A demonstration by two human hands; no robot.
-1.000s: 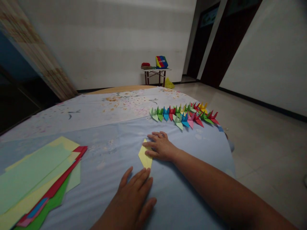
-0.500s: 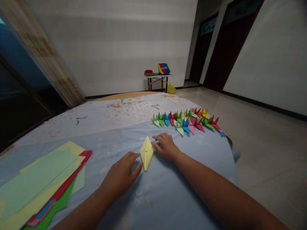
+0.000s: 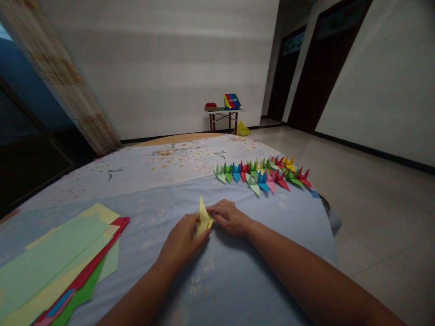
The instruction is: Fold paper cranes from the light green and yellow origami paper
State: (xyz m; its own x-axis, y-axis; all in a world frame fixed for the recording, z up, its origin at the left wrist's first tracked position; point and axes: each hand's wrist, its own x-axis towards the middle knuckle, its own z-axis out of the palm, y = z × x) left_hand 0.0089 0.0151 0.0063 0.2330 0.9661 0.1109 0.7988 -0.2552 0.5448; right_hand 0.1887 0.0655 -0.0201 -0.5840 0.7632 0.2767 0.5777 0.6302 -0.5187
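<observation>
A pale yellow folded origami paper (image 3: 203, 217) is tilted up off the cloth in the middle of the table, its tip pointing away from me. My left hand (image 3: 183, 237) grips its left side and near end, thumb in front and fingers behind. From the right, my right hand (image 3: 231, 217) reaches the paper's right edge with its fingers bent together against it; the fingertips are partly hidden by the paper. Past my right hand stand several finished paper cranes (image 3: 261, 175) in green, blue, red, pink and yellow, set in rows.
Sheets of coloured paper (image 3: 61, 253) lie fanned in a stack at the left. A blue and white floral cloth (image 3: 152, 199) covers the round table. Against the far wall is a small table (image 3: 224, 111) bearing a colourful box (image 3: 232, 101), with a yellow bag (image 3: 242, 128) beside it.
The yellow paper lay flat as a diamond between my spread hands; now it is lifted, turned and narrowed. Both hands have closed in on it.
</observation>
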